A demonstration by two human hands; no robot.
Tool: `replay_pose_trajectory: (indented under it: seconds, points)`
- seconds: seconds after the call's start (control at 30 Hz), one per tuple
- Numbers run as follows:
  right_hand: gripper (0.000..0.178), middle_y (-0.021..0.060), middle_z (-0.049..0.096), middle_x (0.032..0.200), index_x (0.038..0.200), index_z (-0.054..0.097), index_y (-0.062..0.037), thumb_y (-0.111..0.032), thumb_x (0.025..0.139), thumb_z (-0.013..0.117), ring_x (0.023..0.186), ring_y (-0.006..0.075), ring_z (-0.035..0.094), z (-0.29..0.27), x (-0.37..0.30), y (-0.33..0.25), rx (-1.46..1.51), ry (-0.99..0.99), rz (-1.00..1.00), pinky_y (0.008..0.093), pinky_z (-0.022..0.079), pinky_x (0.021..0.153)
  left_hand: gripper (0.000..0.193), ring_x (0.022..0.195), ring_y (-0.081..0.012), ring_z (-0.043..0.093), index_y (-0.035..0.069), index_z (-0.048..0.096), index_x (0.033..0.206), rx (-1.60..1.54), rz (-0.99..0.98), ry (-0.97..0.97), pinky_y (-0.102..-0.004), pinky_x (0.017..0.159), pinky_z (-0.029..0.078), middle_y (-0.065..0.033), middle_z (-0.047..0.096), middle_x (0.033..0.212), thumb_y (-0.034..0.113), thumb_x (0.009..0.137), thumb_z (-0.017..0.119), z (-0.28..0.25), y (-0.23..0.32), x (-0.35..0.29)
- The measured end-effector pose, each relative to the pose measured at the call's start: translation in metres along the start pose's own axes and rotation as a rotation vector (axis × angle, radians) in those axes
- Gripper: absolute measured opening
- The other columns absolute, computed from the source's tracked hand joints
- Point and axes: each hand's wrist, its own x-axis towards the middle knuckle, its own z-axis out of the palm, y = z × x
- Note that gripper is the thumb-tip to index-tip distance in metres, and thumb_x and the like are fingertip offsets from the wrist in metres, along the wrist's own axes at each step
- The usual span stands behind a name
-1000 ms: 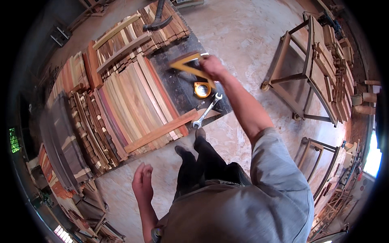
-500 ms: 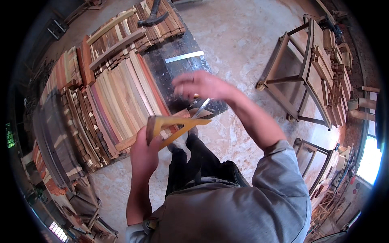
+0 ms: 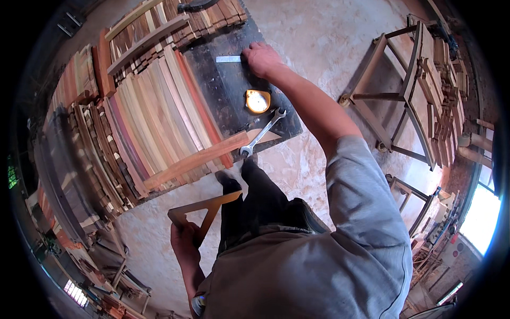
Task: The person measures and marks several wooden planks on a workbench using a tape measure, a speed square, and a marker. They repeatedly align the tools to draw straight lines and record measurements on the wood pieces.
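Observation:
Down by my legs, my left hand (image 3: 185, 237) is closed round a corner of a yellowish triangular set square (image 3: 217, 204). My right hand (image 3: 261, 58) reaches out over the dark table (image 3: 212, 90), its fingers curled onto the right end of a short steel ruler (image 3: 228, 59). That end of the ruler is hidden under the fingers. A yellow-rimmed tape measure (image 3: 258, 101) lies on the table on the near side of my right hand. Closer to me, a double-ended wrench (image 3: 264, 133) lies slanted, its near jaw at the table's edge.
Long wooden strips (image 3: 159, 106) cover the table's left part, with one reddish-brown strip (image 3: 199, 161) across their near ends. A hammer (image 3: 197, 6) rests on short wood blocks at the far side. A wooden rack (image 3: 377, 97) with stacked pieces stands on the right.
My right hand has moved away from me and come down on the ruler, uncovering the tape measure and wrench. My left hand has drawn the set square back toward my body.

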Motion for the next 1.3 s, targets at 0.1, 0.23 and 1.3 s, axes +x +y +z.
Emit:
replay_pose_trajectory:
  seconds: [0.1,0.23,1.3]
  points:
    - [0.024,0.0155,0.063,0.116,0.107,0.068,-0.0083,-0.014,0.088,0.056,0.113,0.0343,0.058,-0.007,-0.005,-0.004,-0.04,-0.08,0.004,0.0451,0.051,0.093,0.018,0.061,-0.0079,0.048,0.007,0.058,0.114,-0.01,0.022,-0.009,-0.0227,0.054,0.036,-0.0003,0.057,0.076,0.008,0.097,0.052,-0.005,-0.006,-0.001]
    - [0.018,0.0139,0.068,0.089,0.102,0.069,-0.007,-0.016,0.089,0.06,0.084,0.0269,0.066,-0.012,-0.025,0.0,0.4,-0.09,0.105,0.0389,0.054,0.075,0.019,0.066,-0.0139,0.056,0.005,0.057,0.116,-0.126,0.038,-0.148,-0.0267,0.056,0.041,-0.0025,0.061,0.078,0.014,0.1,0.054,-0.005,0.002,0.002]
    - [0.015,0.0121,0.06,0.1,0.092,0.064,-0.0082,-0.02,0.083,0.064,0.087,0.0273,0.068,0.002,-0.161,-0.07,-0.032,-0.17,-0.279,0.0415,0.056,0.07,0.03,0.088,-0.0236,0.065,-0.002,0.056,0.12,-0.38,-0.015,-0.15,-0.0379,0.074,0.057,-0.0121,0.058,0.115,0.02,0.101,0.051,-0.021,-0.011,0.019]
